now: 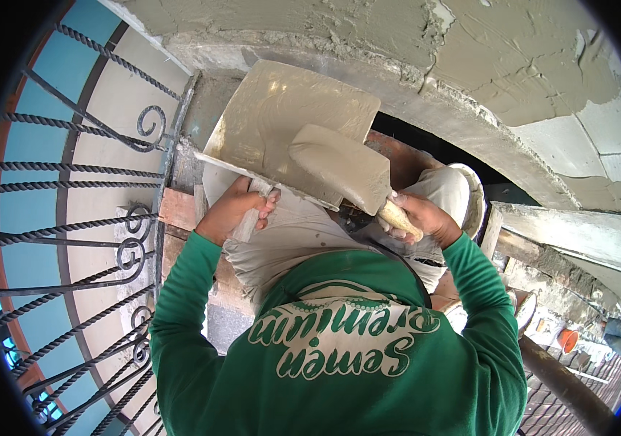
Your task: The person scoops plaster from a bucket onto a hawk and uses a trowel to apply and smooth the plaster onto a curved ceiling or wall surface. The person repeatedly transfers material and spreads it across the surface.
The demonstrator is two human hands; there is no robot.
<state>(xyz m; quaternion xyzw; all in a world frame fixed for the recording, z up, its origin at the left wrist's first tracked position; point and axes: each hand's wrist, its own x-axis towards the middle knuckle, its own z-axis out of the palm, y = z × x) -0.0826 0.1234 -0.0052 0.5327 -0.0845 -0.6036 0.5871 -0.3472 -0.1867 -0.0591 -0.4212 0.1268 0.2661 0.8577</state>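
My left hand (235, 211) is closed around the wooden handle (247, 224) of a square plasterer's hawk (252, 120), held tilted above my lap. A thin smear of grey mortar coats its face. In my right hand (428, 216) is a trowel, gripped by its pale, mortar-crusted handle (400, 219). Its blade (343, 167) points left and lies over the right part of the hawk, coated with grey mortar. Whether blade and hawk touch, I cannot tell. Beyond both tools, wet grey plaster (499, 65) covers much of a curved surface.
Black twisted iron railing (78, 174) with scrolls runs along the left side. A curved ledge (470, 120) edges the plastered surface, with a dark gap beneath it. Bricks (179, 208) and wooden pieces lie around my legs. At far right are an orange bucket (567, 340) and a pole (565, 385).
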